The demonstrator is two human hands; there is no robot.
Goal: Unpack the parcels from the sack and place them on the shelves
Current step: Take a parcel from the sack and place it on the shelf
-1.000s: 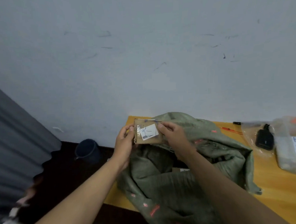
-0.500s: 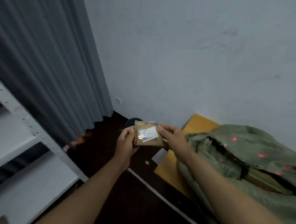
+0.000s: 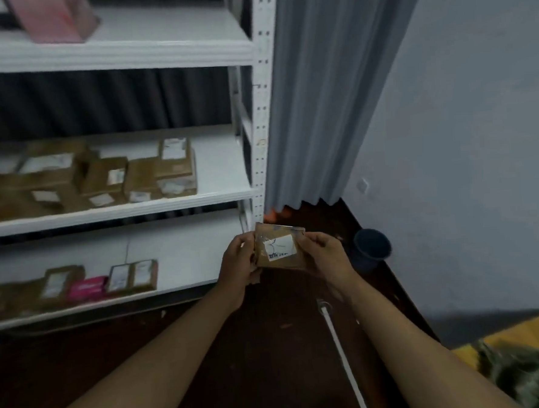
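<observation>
Gripping a small brown parcel [image 3: 280, 250] by its side edges, the left hand [image 3: 238, 264] and right hand [image 3: 323, 254] pinch it between curled fingers, just off the white shelves' [image 3: 198, 198] right corner. Cardboard parcels [image 3: 109, 179] crowd the middle shelf; the sack [image 3: 531, 374] lies bottom right.

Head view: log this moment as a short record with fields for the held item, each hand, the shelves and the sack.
held item: small brown parcel with a white label, in front of the shelf unit
left hand: grips the parcel's left edge
right hand: grips its right edge
middle shelf: several brown parcels
lower shelf: brown parcels and a pink box
sack: bottom right, on the yellow table
</observation>
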